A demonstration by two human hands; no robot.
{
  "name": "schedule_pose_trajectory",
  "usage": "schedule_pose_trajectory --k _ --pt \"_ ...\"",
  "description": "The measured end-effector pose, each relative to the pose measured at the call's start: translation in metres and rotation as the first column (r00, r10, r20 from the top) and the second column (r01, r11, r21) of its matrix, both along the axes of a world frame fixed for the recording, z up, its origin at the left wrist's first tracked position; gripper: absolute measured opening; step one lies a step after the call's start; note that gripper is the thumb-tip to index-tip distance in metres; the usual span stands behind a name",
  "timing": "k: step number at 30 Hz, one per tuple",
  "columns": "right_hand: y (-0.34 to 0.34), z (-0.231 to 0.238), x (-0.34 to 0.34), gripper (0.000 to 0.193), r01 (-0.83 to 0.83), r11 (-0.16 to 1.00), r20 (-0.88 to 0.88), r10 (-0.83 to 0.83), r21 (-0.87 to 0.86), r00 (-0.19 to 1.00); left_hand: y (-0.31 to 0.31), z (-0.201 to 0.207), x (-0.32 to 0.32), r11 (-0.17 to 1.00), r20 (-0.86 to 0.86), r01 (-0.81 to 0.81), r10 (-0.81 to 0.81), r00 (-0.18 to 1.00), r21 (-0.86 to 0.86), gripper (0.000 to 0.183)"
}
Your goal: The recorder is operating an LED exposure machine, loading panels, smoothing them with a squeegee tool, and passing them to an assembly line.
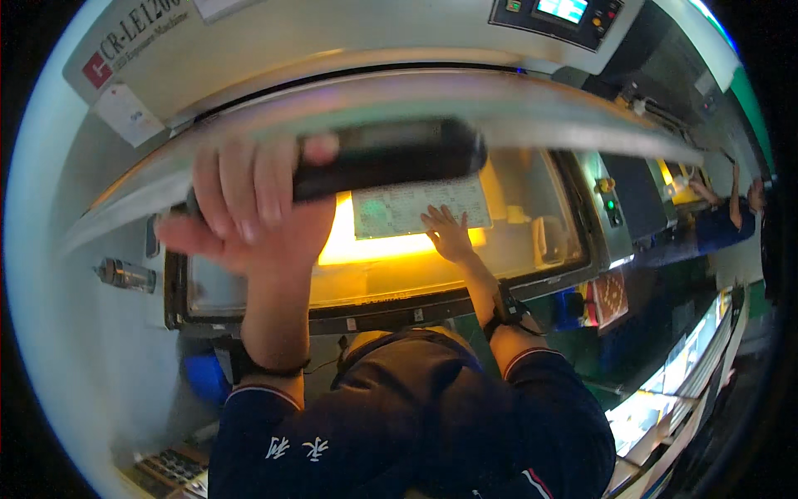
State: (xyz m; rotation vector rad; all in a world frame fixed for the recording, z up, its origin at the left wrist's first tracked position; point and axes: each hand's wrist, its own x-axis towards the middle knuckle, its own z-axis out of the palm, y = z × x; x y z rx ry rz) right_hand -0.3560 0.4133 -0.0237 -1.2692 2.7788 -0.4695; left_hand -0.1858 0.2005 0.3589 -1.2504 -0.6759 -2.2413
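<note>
My left hand [249, 208] is raised, fingers wrapped around a thick black handle [391, 154] on the front edge of a lifted machine lid [573, 129]. The handle is blurred and hides part of the bed behind it. Below it, a pale greenish-white panel [391, 214] with fine dark marks lies on the brightly lit yellow bed of the machine. My right hand [449, 235] is open, its spread fingertips on the panel's near right part.
A dark frame [399, 314] edges the glass bed [515, 241]. A clear bottle [125, 275] stands at left. Beyond are a control panel with a screen [565, 12] and buttons [611, 204]. At far right, another person [727, 229] works by a second yellow-lit machine.
</note>
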Motion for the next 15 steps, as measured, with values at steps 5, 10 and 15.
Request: schedule_pose_trajectory --k 5,10,15 --pt "0.003 -0.012 -0.008 0.035 -0.082 0.937 -0.015 0.082 -0.339 0.997 0.049 -0.076 0.062 0.980 0.211 -0.124 0.091 0.973 0.153 0.047" --pt "0.117 -0.017 0.057 0.028 -0.382 0.883 0.168 0.434 -0.272 0.885 0.110 -0.175 0.135 0.831 0.633 -0.309 -0.065 0.772 0.462 0.052" --pt "0.281 0.044 0.118 0.018 0.176 0.977 0.792 -0.009 -0.124 0.610 0.146 -0.302 0.154 0.373 0.882 -0.848 -0.424 0.205 0.377 0.054"
